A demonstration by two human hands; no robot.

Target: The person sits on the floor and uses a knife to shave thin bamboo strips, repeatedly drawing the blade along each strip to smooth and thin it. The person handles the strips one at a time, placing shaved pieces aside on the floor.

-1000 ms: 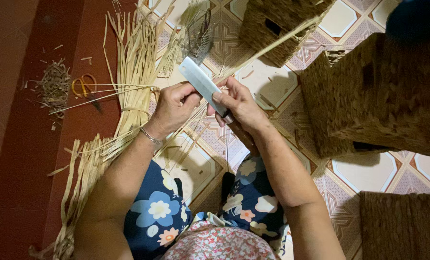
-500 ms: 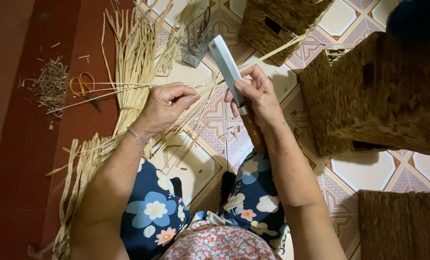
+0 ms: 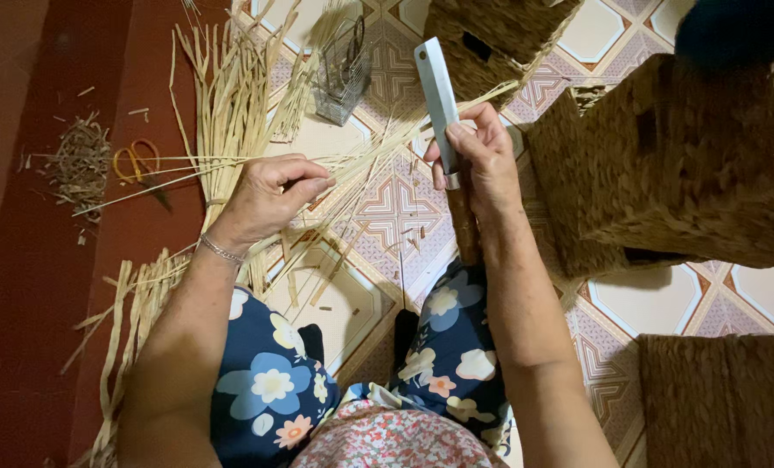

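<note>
The knife (image 3: pixel 436 91) has swung up off the straw (image 3: pixel 378 160) and now points to twelve o'clock in the clamped right hand (image 3: pixel 478 152), while the left hand (image 3: pixel 270 195), now well apart, pinches the strands at nine o'clock of it.

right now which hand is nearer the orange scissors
Left. The left hand pinches straw strands just right of the orange scissors; the right hand, gripping the knife, is farther right.

Orange scissors (image 3: pixel 135 162) by scraps (image 3: pixel 79 160), wire holder (image 3: pixel 343 69), woven baskets (image 3: pixel 690 165) on rt.
</note>
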